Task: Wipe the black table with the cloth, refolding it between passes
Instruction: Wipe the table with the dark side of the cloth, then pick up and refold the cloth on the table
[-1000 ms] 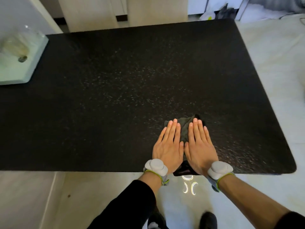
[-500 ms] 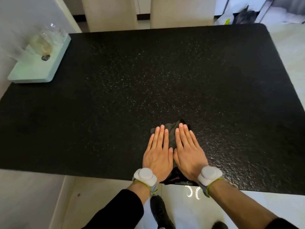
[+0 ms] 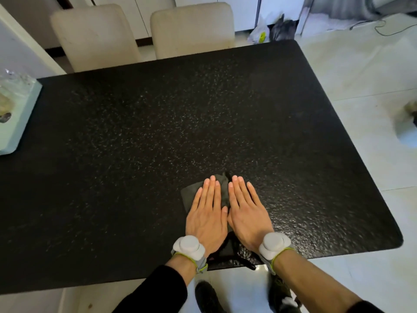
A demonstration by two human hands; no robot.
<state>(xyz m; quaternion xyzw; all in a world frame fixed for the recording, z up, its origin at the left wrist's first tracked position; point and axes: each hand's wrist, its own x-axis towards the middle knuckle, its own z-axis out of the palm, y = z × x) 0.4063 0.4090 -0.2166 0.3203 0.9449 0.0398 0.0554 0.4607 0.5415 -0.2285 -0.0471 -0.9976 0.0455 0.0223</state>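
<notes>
A dark grey cloth (image 3: pixel 189 195) lies on the black speckled table (image 3: pixel 158 132) near its front edge, right of the middle. My left hand (image 3: pixel 207 215) and my right hand (image 3: pixel 247 215) press flat on it side by side, fingers straight and pointing away from me. Most of the cloth is hidden under my palms; a corner shows past the fingertips and a strip at the left. The table surface right of my hands looks wet and glossy.
A pale green tray (image 3: pixel 13 123) with a clear wrapped item stands at the table's left edge. Two beige chairs (image 3: pixel 191 28) are tucked in at the far side. Bags (image 3: pixel 273 30) lie on the tiled floor beyond the far right corner.
Both hands have pushed the cloth a little further from the table's front edge. My head has tilted up, bringing the chairs into view.
</notes>
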